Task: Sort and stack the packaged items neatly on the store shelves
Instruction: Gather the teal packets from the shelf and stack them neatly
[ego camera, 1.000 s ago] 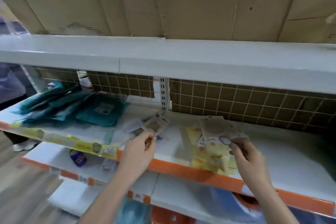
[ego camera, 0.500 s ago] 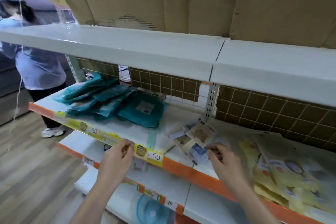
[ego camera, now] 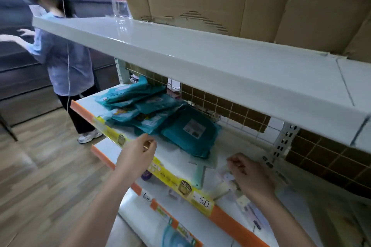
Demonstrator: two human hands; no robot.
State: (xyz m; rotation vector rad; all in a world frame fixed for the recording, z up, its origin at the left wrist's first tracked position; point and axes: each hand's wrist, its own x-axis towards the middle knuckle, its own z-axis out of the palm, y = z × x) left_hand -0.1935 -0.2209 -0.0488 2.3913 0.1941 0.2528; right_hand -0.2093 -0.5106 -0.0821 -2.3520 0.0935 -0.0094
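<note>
Right hand, at lower right of the frame, rests on the middle shelf with its fingers bent down among the small carded packets. We judge it is pinching one of them, but motion blur keeps us from confirming a firm hold. Left hand, at centre frame, hovers over the shelf's front edge with fingers loosely curled and nothing in them, just short of the teal packages.

We judge the step in hand to be gathering the scattered small packets into one pile. Recommended practice: we would square the cards by their edges before lifting, keep them flat against the shelf, and use the free hand to hold the nearest teal package back so nothing slides into the working area.

Condition of goods: the teal packages lie at centre frame, toward the left end of the shelf, overlapping at mixed angles. They are soft, flat pouches, and the nearest shows a pale label. The small packets lie to their right, loose and uneven, some close to the orange price rail. They look light and slippery, likely to fan out if pushed.
</note>
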